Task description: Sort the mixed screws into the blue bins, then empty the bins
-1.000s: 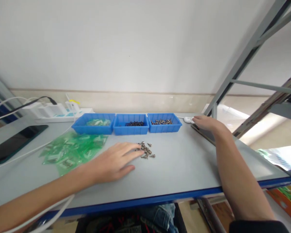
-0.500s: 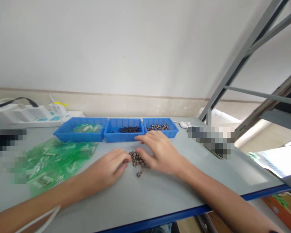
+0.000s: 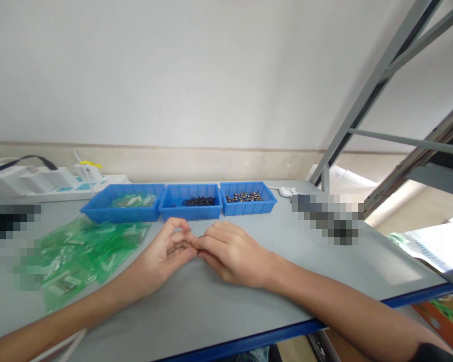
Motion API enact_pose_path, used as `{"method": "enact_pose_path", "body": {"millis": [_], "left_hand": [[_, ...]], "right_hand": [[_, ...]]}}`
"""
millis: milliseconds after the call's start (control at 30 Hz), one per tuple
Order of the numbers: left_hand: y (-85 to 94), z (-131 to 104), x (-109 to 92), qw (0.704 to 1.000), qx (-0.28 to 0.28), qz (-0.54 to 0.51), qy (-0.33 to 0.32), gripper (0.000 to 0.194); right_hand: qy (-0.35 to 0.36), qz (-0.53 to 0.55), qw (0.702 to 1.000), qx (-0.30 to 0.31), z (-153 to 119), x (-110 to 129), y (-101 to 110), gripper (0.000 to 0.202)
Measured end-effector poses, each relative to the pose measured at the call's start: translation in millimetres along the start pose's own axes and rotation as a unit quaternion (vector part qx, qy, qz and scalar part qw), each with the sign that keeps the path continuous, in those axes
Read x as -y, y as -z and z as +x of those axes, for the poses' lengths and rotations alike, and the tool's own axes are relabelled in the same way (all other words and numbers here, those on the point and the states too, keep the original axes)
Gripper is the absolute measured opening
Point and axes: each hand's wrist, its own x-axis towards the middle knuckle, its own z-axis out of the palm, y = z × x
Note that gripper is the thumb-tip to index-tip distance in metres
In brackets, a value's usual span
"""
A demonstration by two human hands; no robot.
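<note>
My left hand [image 3: 169, 250] and my right hand [image 3: 232, 251] meet at the fingertips over the grey table, in front of the blue trays. Both are closed in a pinch on something small and dark between them, too hidden to name. The middle blue tray [image 3: 191, 214] holds small dark metal parts [image 3: 202, 201]. In the right blue tray [image 3: 249, 207] lie small brassy and dark parts [image 3: 245, 196]. The left blue tray [image 3: 124, 216] holds small green-tinted bags [image 3: 134, 200]. The pile of small metal parts is hidden behind my right hand.
Green plastic bags [image 3: 94, 251] with pale pieces lie left on the table [image 3: 196, 317]. A white power strip [image 3: 79, 187] runs along the wall at back left. A white cable piece [image 3: 287, 192] is at back right, near a grey metal frame [image 3: 357, 113].
My hands have come together at the fingertips. My right hand has moved left, over the pile of metal parts, and its fingers have closed. My left hand has turned slightly.
</note>
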Motion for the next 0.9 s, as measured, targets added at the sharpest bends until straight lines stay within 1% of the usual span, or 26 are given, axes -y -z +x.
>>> {"method": "enact_pose_path", "body": {"millis": [100,200,267,333,367,400,467,533,567,633,667,733,800,867,900], "left_hand": [[-1.1,-1.2,-0.6,1.000,0.011,0.003,0.007,0.024],[-3.3,-3.1,-0.9,0.999,0.014,0.051,-0.002,0.024],[-4.5,-4.6,-0.6,0.994,0.004,0.106,-0.017,0.023],[-5.2,-5.9,-0.2,0.985,0.000,0.167,-0.034,0.021],[-5.3,-6.6,-0.3,0.979,0.005,0.200,-0.043,0.020],[-5.4,-7.1,-0.6,0.971,0.012,0.233,-0.055,0.019],[-5.4,-8.1,-1.8,0.951,0.032,0.295,-0.088,0.018],[-5.5,-8.8,-3.6,0.931,0.054,0.338,-0.127,0.019],[-5.8,-9.0,-4.5,0.923,0.063,0.350,-0.146,0.019],[-6.4,-9.3,-6.1,0.912,0.079,0.363,-0.172,0.020],[-6.8,-9.4,-6.7,0.909,0.085,0.367,-0.178,0.019],[-7.4,-9.5,-7.7,0.906,0.091,0.371,-0.182,0.018],[-7.6,-9.4,-8.3,0.907,0.094,0.370,-0.179,0.018],[-7.5,-8.9,-8.7,0.909,0.100,0.366,-0.175,0.017],[-7.5,-8.5,-8.6,0.909,0.104,0.363,-0.174,0.016]], "right_hand": [[0.014,-0.022,1.000,-0.013,0.4,3.0,1.0,0.024],[0.013,-0.041,0.997,-0.058,0.5,-1.5,7.6,0.016],[-0.034,-0.071,0.990,-0.113,-0.4,-13.3,17.6,0.015],[-0.126,-0.126,0.969,-0.173,-3.6,-31.8,32.4,0.017],[-0.181,-0.158,0.954,-0.178,-6.5,-42.1,41.2,0.018],[-0.225,-0.186,0.943,-0.161,-10.4,-51.8,50.5,0.020],[-0.291,-0.197,0.934,-0.063,-19.9,-66.1,69.0,0.025],[-0.324,-0.158,0.932,0.017,-28.9,-69.1,83.6,0.027],[-0.328,-0.135,0.934,0.041,-32.1,-65.8,88.1,0.027],[-0.310,-0.103,0.943,0.067,-34.2,-51.1,90.6,0.025],[-0.287,-0.089,0.950,0.083,-33.1,-40.7,88.6,0.025],[-0.224,-0.048,0.963,0.141,-28.2,-17.7,80.3,0.029],[-0.163,-0.021,0.965,0.204,-22.5,3.2,69.0,0.027],[-0.127,-0.029,0.965,0.229,-19.1,17.0,57.7,0.022],[-0.118,-0.036,0.965,0.232,-18.5,20.6,52.7,0.019]]}}
